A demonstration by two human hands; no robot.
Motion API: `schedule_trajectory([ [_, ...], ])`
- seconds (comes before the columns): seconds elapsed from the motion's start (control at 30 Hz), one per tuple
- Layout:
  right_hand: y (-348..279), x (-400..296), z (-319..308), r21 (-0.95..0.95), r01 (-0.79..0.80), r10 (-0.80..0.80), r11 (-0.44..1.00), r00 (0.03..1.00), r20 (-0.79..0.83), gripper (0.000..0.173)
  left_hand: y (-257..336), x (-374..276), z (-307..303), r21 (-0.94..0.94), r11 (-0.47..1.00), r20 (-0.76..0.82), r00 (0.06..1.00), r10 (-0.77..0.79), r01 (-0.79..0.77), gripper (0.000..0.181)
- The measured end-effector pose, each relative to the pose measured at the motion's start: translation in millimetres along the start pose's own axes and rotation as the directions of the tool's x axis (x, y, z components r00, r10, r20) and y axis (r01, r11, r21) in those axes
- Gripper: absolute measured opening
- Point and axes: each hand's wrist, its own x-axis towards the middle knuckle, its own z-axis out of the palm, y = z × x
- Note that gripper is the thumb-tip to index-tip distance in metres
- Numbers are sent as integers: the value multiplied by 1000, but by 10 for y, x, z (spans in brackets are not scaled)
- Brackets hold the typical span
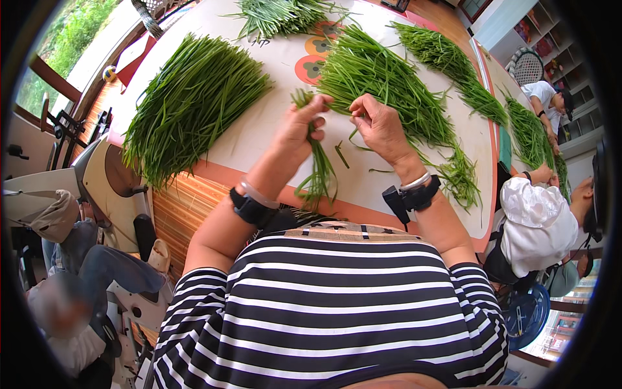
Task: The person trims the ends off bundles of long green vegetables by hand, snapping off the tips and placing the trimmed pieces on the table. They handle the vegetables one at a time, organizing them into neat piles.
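Observation:
My left hand (302, 127) is closed around a small bunch of garlic chives (319, 167), with cut ends above the fist and leaves hanging toward the table's near edge. Just to the right, my right hand (381, 127) has its thumb and fingertips drawn together. A thin green blade hangs below these fingertips; whether they pinch it is unclear. Beyond my right hand lies a broad pile of chives (384, 82). A large, neatly aligned pile of chives (194, 102) rests to the left. Loose cut pieces (342, 154) lie on the white table (272, 141) between my arms.
Another chive bundle (279, 17) lies at the far side, and a long heap (447, 63) runs along the right. Loose scraps (459, 175) sit near my right forearm. Co-workers in white tops (539, 219) handle chives at right. A seated person (121, 267) is at lower left.

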Motion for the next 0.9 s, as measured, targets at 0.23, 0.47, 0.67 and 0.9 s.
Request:
schedule_trajectory([
  [0.23, 152, 151, -189, -182, -118, 98, 976, 989, -112, 17, 724, -241, -197, -162, 962, 105, 966, 236, -218, 19],
  [0.47, 333, 463, 26, -442, -88, 46, 893, 993, -105, 24, 476, -157, -190, -143, 990, 201, 979, 24, 4, 20],
  [0.67, 238, 440, -58, -193, -91, 55, 977, 982, -181, 13, 193, -30, -160, -94, 988, 94, 989, -115, 124, 25],
  [0.9, -11, 188, -4, -17, -43, 41, 999, 995, -94, 11, -50, 212, 76, -93, 995, 41, 998, -37, 40, 29],
])
